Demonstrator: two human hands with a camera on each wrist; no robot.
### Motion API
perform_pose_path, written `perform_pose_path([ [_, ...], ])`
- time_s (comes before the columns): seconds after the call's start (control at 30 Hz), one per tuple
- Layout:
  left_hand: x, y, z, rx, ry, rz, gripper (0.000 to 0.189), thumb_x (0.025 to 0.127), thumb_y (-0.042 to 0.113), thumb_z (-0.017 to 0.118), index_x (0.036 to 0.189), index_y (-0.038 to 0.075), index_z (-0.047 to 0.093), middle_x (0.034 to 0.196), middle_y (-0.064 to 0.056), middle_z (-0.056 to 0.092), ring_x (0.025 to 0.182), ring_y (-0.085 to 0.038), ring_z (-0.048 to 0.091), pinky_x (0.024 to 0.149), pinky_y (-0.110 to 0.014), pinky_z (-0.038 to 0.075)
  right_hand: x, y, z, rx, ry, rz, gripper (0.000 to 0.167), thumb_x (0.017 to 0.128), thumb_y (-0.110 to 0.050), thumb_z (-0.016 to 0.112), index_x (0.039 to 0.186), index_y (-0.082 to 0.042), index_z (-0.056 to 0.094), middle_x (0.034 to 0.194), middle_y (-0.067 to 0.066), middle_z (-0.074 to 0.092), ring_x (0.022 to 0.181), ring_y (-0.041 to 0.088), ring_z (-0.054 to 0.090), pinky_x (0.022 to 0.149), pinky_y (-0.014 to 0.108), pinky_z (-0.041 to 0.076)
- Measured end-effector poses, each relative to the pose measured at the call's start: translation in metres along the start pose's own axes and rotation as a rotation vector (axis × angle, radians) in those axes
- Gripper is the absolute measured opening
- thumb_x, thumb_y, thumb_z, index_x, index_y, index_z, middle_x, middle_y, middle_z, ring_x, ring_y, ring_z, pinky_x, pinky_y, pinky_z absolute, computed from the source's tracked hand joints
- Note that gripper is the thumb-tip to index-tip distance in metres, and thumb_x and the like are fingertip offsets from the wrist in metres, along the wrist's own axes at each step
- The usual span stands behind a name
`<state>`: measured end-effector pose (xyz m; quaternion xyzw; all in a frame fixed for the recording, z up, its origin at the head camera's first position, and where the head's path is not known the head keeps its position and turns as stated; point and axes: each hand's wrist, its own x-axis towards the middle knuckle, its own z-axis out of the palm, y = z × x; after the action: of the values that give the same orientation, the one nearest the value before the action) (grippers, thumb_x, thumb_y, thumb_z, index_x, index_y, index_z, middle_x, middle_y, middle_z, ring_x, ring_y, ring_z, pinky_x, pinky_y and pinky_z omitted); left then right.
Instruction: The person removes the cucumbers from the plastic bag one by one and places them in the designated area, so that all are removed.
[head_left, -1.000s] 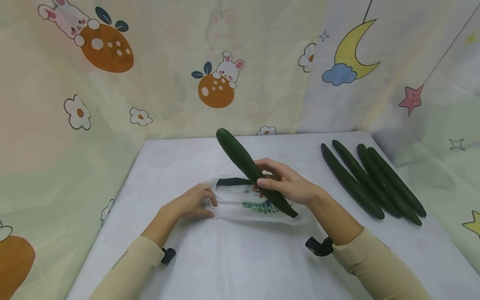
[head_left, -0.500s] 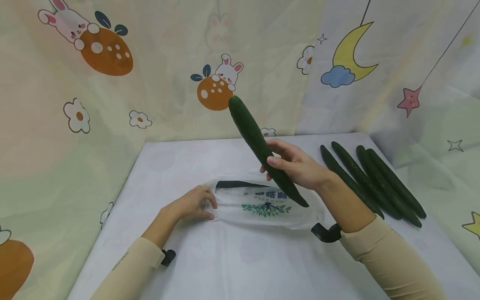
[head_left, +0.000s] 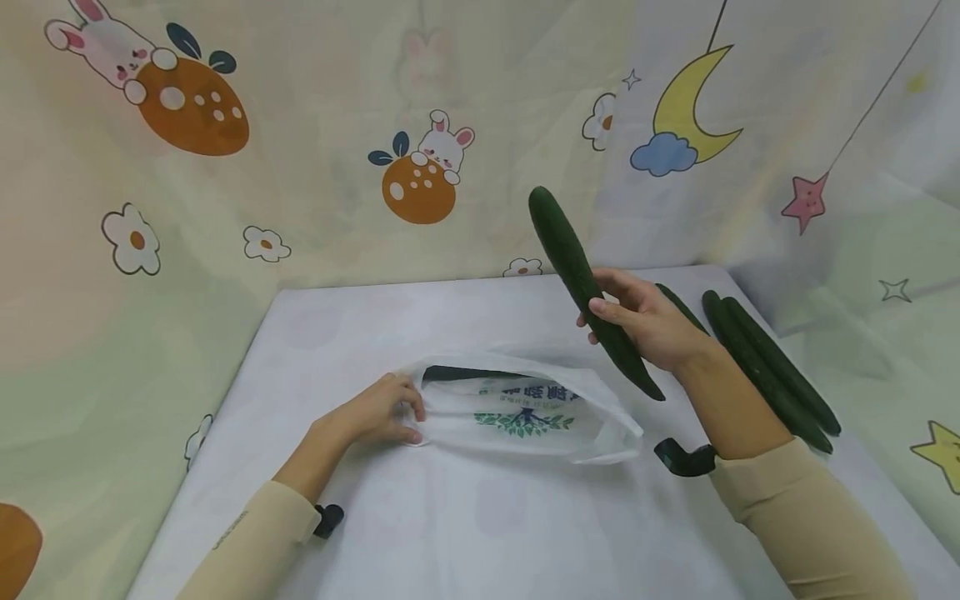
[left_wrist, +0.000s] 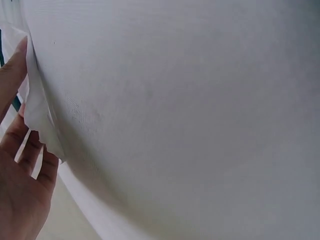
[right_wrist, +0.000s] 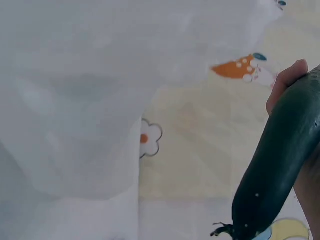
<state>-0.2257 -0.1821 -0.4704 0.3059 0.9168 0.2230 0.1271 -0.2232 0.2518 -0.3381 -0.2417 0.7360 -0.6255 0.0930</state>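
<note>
My right hand (head_left: 652, 325) holds a long dark green cucumber (head_left: 566, 246) around its middle, raised above the table and tilted, to the right of a white plastic bag (head_left: 450, 429). In the right wrist view the cucumber (right_wrist: 275, 160) shows its stem end. At the bag's left end, my left hand (head_left: 378, 408) grips the edge. The left wrist view shows the thumb and fingers of that hand (left_wrist: 25, 185) on either side of the thin plastic (left_wrist: 37, 110). Green leaves and dark lettering are printed on the bag. A dark green thing (head_left: 465, 373) lies inside its opening.
More cucumbers (head_left: 780, 354) lie side by side at the right of the white-covered table (head_left: 480, 517), partly hidden behind my right hand and forearm. A patterned cloth backdrop (head_left: 322, 183) rises behind the table.
My right hand has lifted the cucumber from over the bag and carried it to the right. The bag's right end now shows. My left hand stays at the bag's left end.
</note>
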Motion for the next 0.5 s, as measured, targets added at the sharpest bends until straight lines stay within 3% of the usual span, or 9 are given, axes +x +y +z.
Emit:
perform_pose_path([
  [0.33,-0.001,-0.001,0.000,-0.020,0.007,0.011,0.025,0.075,0.035,0.092,0.085,0.031,0.070,0.108,0.010,0.059,0.118,-0.024,0.047,0.104,-0.048,0.041,-0.017,0.038,-0.021,0.030,0.207,0.121,0.042,0.104,-0.017,0.063,0.144,-0.012,0.052,0.120,0.009,0.059,0.099,0.020,0.067,0.080,0.035,0.061],
  [0.5,-0.002,0.000,0.000,-0.030,0.007,0.019,0.025,0.075,0.034,0.092,0.086,0.031,0.070,0.107,0.010,0.059,0.117,-0.024,0.048,0.104,-0.048,0.041,-0.028,0.059,-0.031,0.005,0.255,0.176,0.047,0.103,-0.021,0.064,0.147,-0.013,0.049,0.125,0.006,0.055,0.104,0.021,0.066,0.083,0.033,0.060],
])
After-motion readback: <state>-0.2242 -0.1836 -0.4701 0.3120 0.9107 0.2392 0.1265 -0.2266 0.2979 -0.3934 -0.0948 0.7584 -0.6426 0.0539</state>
